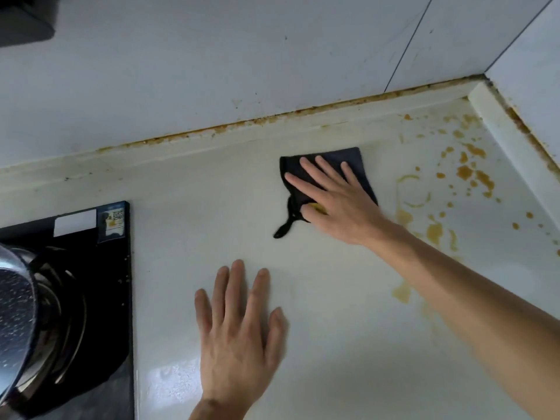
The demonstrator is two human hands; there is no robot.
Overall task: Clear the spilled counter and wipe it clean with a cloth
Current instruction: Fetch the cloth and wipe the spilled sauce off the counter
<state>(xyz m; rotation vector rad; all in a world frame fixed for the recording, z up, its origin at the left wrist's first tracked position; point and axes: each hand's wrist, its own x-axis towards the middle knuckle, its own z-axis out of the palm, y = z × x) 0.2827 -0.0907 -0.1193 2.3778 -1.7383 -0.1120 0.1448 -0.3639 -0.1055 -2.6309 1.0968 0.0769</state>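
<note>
At the far left a shiny metal pot [15,322] stands on the black glass gas stove [91,298]; both are cut by the edge of the picture, so the shape of the pot and its content cannot be told. A small label [111,222] sits at the stove's back corner, but its print is too small to read.

Next to the stove, the left hand [239,331] lies flat on the glossy cream-white tabletop [188,231], with its fingers [233,286] spread and holding nothing. I judge it is placed there to support the body while the other arm reaches far.

Further right, the right hand [336,201] presses down on the dark navy square cloth [330,168], which lies on the tabletop near the back wall; its fingers are open and flat on the fabric, not gripping it. The flat palm probably gives even pressure for wiping. A black hanging loop [286,227] of the cloth trails toward the camera. Something yellow shows under the thumb; I cannot tell if it is spill or part of the cloth.

To the right, the orange-brown spilled drops and ring marks [466,174] are not yet wiped. The forearm hides part of them, and the right corner is cut off.
</note>
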